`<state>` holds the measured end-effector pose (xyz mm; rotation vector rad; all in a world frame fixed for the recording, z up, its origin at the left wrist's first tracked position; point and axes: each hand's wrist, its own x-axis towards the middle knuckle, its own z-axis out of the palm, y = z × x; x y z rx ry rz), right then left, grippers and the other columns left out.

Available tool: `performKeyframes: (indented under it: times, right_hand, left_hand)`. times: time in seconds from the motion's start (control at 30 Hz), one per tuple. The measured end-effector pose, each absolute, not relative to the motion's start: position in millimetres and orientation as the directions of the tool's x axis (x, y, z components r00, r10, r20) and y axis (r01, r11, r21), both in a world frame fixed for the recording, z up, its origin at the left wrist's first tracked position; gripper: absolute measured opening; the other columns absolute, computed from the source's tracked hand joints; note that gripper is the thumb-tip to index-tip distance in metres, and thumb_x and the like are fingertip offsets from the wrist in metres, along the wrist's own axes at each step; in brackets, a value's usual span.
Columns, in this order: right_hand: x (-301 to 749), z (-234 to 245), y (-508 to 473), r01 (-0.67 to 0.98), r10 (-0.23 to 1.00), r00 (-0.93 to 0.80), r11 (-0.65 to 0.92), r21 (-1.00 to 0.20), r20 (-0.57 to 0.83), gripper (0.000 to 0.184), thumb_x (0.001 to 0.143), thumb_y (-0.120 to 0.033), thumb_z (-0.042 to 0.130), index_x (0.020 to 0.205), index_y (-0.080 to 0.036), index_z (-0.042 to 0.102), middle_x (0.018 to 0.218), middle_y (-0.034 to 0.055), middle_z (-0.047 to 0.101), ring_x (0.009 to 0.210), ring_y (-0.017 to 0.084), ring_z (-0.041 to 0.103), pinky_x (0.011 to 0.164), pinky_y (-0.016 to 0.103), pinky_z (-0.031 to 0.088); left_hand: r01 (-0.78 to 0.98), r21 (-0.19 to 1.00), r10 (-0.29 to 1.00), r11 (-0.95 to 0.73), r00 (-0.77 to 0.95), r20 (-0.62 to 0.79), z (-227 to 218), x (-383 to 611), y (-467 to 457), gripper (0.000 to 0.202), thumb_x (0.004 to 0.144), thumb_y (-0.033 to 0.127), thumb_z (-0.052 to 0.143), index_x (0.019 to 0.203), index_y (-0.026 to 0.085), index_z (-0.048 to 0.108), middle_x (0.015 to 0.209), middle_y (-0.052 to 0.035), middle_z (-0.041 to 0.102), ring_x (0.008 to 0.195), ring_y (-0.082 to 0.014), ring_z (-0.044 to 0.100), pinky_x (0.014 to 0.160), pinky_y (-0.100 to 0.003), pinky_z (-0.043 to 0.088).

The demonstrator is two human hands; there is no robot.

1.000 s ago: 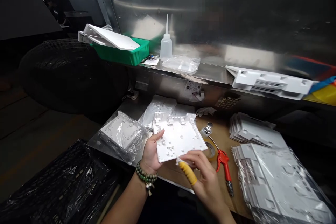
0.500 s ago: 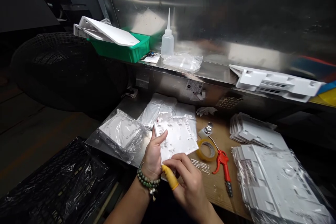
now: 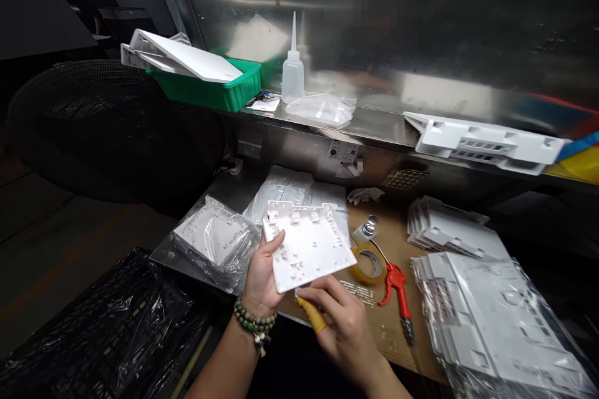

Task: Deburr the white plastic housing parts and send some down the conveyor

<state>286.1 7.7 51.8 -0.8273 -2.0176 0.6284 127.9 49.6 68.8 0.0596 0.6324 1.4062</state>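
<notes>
My left hand (image 3: 260, 280), with a bead bracelet on the wrist, grips the left edge of a white plastic plate (image 3: 309, 247) with small clips and posts on its face. The plate is held flat above the bench. Just below the plate's near edge, my right hand (image 3: 339, 318) has its fingers curled together, and one finger wears a yellow cot. What the right fingertips pinch, if anything, is too small to see.
A bagged stack of white plates (image 3: 216, 240) lies to the left, more stacks (image 3: 486, 312) to the right. A tape roll (image 3: 369, 264) and a red air gun (image 3: 400, 296) sit on the cardboard. The steel shelf holds a green bin (image 3: 213, 88), a squeeze bottle (image 3: 292, 68) and a white part (image 3: 482, 140).
The plate has shifted slightly left and toward me in my left hand. My right hand dropped from the plate's right corner to below its near edge.
</notes>
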Motion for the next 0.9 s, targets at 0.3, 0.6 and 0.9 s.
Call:
performKeyframes:
  times: [0.3, 0.6, 0.9]
  right_hand:
    - [387.8, 35.0, 25.3, 0.593, 0.877, 0.092, 0.333, -0.734, 0.472, 0.036, 0.088, -0.008, 0.056, 0.115, -0.026, 0.071, 0.112, 0.0062, 0.064, 0.103, 0.02, 0.064, 0.08, 0.028, 0.056]
    - [362.4, 25.9, 20.0, 0.659, 0.829, -0.14, 0.486, -0.574, 0.542, 0.045, 0.084, 0.002, 0.048, 0.111, -0.025, 0.073, 0.108, 0.0066, 0.066, 0.1, 0.02, 0.068, 0.083, 0.03, 0.058]
    - [368.4, 32.6, 4.4, 0.609, 0.722, -0.191, 0.619, -0.496, 0.665, 0.041, 0.092, -0.002, 0.054, 0.122, -0.025, 0.07, 0.11, 0.0081, 0.066, 0.103, 0.019, 0.068, 0.088, 0.031, 0.059]
  left_hand:
    - [-0.901, 0.251, 0.917, 0.355, 0.387, 0.093, 43.5, 61.6, 42.1, 0.059, 0.106, 0.037, 0.022, 0.159, 0.014, 0.033, 0.152, -0.018, 0.052, 0.143, -0.0352, 0.045, 0.125, -0.056, 0.021]
    - [-0.864, 0.224, 0.84, 0.45, 0.495, 0.22, 27.9, 47.6, 23.9, 0.074, 0.101, 0.057, 0.004, 0.157, 0.022, 0.036, 0.16, -0.0101, 0.041, 0.152, -0.0311, 0.026, 0.126, -0.054, 0.006]
    - [-0.835, 0.313, 0.801, 0.453, 0.535, 0.268, 26.7, 33.8, 12.7, 0.086, 0.098, 0.061, -0.002, 0.148, 0.017, 0.053, 0.153, -0.012, 0.05, 0.151, -0.0312, 0.028, 0.126, -0.053, 0.005]
